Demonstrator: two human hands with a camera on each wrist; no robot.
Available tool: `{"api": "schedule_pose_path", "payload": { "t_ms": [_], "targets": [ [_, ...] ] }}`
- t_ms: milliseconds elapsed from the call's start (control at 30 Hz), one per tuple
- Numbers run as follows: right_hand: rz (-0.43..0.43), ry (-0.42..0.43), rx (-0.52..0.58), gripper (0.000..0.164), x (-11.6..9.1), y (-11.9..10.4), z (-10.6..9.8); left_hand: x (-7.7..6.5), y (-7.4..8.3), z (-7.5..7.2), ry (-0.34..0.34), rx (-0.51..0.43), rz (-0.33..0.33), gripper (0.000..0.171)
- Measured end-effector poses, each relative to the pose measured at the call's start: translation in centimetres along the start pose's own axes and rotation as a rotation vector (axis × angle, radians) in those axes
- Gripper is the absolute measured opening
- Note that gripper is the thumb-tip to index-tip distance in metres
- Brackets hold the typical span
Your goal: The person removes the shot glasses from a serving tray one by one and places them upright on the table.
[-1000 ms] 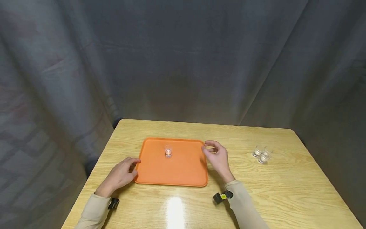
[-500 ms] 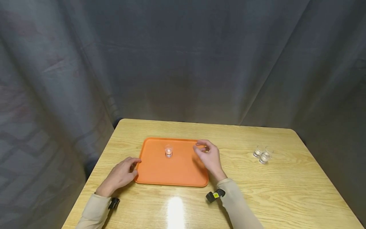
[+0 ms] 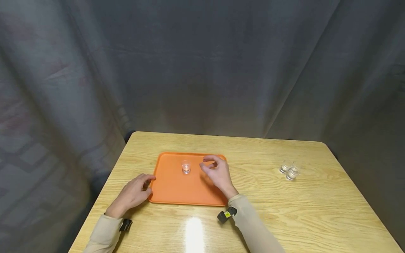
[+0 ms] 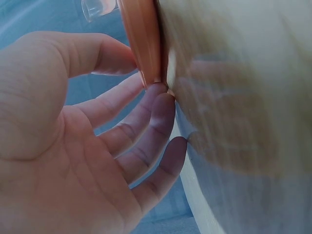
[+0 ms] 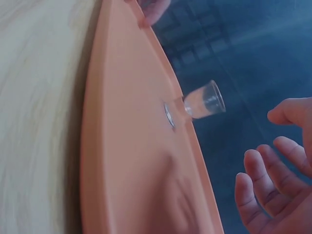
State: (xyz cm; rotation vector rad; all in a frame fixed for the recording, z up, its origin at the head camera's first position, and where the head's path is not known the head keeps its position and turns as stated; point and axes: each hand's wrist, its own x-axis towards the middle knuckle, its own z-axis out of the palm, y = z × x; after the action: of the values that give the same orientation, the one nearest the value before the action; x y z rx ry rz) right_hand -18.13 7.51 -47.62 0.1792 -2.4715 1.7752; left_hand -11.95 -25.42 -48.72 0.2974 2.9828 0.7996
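An orange serving tray [image 3: 190,189] lies on the wooden table, bearing one upright clear shot glass [image 3: 186,168] toward its back. At the tray's left edge, my left hand [image 3: 133,192] holds the rim; the left wrist view shows the thumb [image 4: 114,58] against one side and fingertips [image 4: 165,100] at the table side. Over the right part of the tray hovers my right hand [image 3: 218,174], fingers loosely curved with nothing between them. In the right wrist view, a gap separates these fingers [image 5: 261,180] from the shot glass [image 5: 204,100].
Three more clear shot glasses [image 3: 290,170] stand clustered on the table [image 3: 322,203] to the right. Behind the table's back edge hangs a dark grey curtain [image 3: 202,70]. A black strapped device [image 3: 226,215] sits at my right wrist.
My right hand has moved left, from the tray's right edge to over the tray, nearer the shot glass. The left hand, tray and glasses have stayed in place.
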Motion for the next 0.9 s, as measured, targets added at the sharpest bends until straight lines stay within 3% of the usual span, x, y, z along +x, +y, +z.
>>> {"api": "schedule_pose_path", "payload": {
  "t_ms": [533,900],
  "targets": [
    [0.016,-0.102,-0.048,0.042,0.3,-0.4,3.5,-0.1,-0.1,0.0,-0.013,-0.018,-0.011,0.043],
    [0.015,-0.083,-0.019,0.037,0.5,-0.1,4.9,0.0,-0.2,0.0,-0.013,-0.013,-0.012,0.043]
  ]
}}
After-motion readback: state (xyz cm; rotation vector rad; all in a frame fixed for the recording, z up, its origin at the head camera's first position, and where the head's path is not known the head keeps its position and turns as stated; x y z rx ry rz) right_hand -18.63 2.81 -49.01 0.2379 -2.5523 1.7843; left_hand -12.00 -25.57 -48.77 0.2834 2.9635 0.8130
